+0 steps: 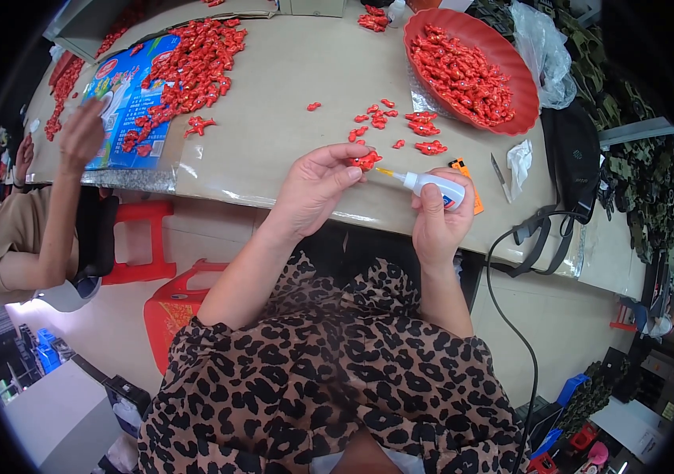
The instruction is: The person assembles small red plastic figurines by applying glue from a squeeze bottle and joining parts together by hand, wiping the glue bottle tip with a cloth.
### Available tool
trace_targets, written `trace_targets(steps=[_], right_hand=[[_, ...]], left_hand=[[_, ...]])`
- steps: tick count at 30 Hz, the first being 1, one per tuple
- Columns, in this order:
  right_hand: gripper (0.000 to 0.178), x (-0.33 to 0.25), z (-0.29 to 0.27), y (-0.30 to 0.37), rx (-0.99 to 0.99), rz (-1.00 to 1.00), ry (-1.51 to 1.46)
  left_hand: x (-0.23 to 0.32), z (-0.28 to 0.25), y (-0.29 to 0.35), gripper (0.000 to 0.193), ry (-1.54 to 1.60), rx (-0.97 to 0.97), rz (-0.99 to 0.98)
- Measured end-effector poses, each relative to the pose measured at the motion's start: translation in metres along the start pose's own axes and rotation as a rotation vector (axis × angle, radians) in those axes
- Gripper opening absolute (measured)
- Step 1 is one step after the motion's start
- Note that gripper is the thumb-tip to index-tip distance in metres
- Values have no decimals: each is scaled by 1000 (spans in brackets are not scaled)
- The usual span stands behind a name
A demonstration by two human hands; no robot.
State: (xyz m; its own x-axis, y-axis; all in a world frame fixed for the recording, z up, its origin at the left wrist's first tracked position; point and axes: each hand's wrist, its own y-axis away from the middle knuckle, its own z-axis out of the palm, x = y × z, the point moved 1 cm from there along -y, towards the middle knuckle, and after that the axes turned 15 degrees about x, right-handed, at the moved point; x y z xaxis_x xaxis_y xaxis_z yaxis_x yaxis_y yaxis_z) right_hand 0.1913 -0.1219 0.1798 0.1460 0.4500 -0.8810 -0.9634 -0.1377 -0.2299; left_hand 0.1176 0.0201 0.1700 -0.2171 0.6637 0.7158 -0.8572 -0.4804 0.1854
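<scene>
The small red figure [366, 161] is located above the near part of the table [274, 87], between the two hands but closer to the left hand [317, 183], which pinches it between the thumb and the fingertips. Its long axis goes almost sideways, with the right end a little higher in the view, and this free end points toward the right hand [441, 225]; which end is its front, I cannot tell. The right hand is closed around a white squeeze bottle [441, 190], with the thumb lying along its side. The bottle is tilted on its side, and its yellowish nozzle [388, 172] points to the left and slightly away from the person, ending just beside the figure; whether they touch, I cannot tell. Beyond the hands, several loose red pieces [379, 122] lie on the table, and farther to the right stands a red bowl [523, 71] filled with similar pieces. Near the right hand there are an orange packet [461, 166], partly hidden by it, a thin blade-like tool [500, 178] and a crumpled white tissue [519, 168]. At the left, a co-worker's hand [84, 130] is over a blue printed sheet [100, 150], which is partly covered by a heap of red pieces [203, 59].
</scene>
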Motion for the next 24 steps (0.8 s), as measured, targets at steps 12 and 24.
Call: trace_targets(steps=[12, 24], right_hand=[[24, 3, -2, -6, 25, 264, -279], [33, -6, -6, -16, -15, 415, -217]], left_hand=[[3, -6, 0, 26, -21, 43, 61], [4, -6, -1, 21, 234, -55, -117]])
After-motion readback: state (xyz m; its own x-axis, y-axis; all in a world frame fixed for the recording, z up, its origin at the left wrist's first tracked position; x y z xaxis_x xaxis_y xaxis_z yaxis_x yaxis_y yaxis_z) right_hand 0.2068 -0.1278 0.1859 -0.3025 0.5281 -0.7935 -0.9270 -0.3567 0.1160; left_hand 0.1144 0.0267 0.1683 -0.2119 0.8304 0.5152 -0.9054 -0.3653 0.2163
